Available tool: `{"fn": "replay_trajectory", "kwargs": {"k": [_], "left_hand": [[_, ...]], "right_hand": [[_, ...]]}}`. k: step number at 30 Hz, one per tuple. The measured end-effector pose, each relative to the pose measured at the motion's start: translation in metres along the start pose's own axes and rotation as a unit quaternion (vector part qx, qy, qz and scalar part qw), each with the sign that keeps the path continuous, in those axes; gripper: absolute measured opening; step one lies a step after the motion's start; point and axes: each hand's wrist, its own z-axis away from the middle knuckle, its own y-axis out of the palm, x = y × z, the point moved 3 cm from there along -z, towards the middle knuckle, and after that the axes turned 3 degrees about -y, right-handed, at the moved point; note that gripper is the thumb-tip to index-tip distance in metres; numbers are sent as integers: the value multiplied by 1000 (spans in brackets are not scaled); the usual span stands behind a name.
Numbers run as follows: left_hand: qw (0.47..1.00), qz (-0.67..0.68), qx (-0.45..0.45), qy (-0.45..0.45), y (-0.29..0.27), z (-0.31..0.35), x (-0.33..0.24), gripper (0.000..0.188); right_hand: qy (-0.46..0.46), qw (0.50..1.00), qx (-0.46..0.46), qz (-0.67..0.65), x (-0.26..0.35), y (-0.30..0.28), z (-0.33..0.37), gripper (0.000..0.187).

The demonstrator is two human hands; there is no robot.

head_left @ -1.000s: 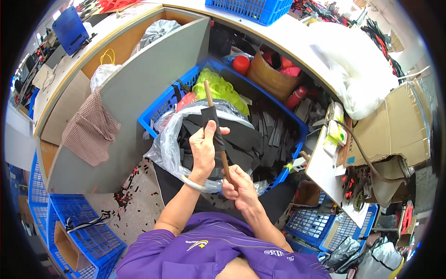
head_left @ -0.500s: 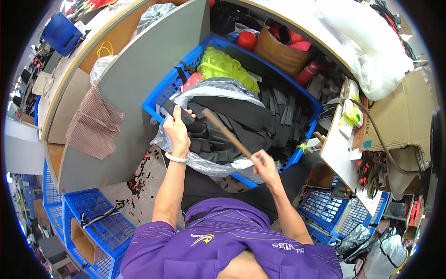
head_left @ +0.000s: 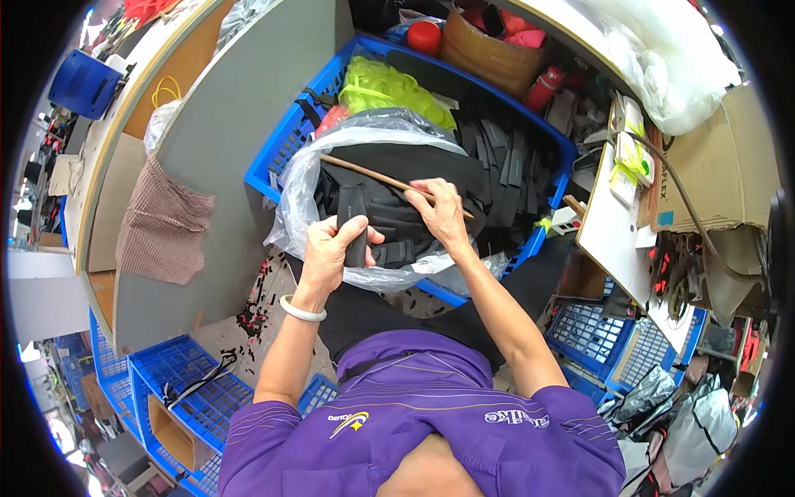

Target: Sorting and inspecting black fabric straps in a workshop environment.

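My left hand (head_left: 331, 248) is closed round a flat black strip (head_left: 353, 217), thumb on top, over the near left part of an open clear plastic bag (head_left: 294, 186). To its right, my right hand (head_left: 439, 214) has its fingers bent over a thin wooden stick (head_left: 364, 170). The stick slants across the bag's mouth, its far end toward the upper left and its near end showing past my hand. Several black strips and folded black pieces (head_left: 406, 161) fill the bag, which sits in a blue plastic crate (head_left: 263, 170).
Neon yellow material (head_left: 389, 91) and more black strips (head_left: 505, 157) lie in the crate. A grey panel (head_left: 248, 124) stands left, with a checked cloth (head_left: 166, 219) on it. A cardboard box (head_left: 489, 54) is behind. Blue crates (head_left: 186, 377) flank me; scraps litter the floor.
My right hand has moved up and left over the bag, and the stick now lies lower and flatter. My left hand has come nearer to me, bringing the black strip upright.
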Motion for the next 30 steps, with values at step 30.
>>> {"fn": "replay_trajectory", "kwargs": {"k": [30], "left_hand": [[983, 166, -58, -55, 19, -132, 97, 39]], "right_hand": [[38, 973, -171, 153, -38, -29, 16, 20]]}}
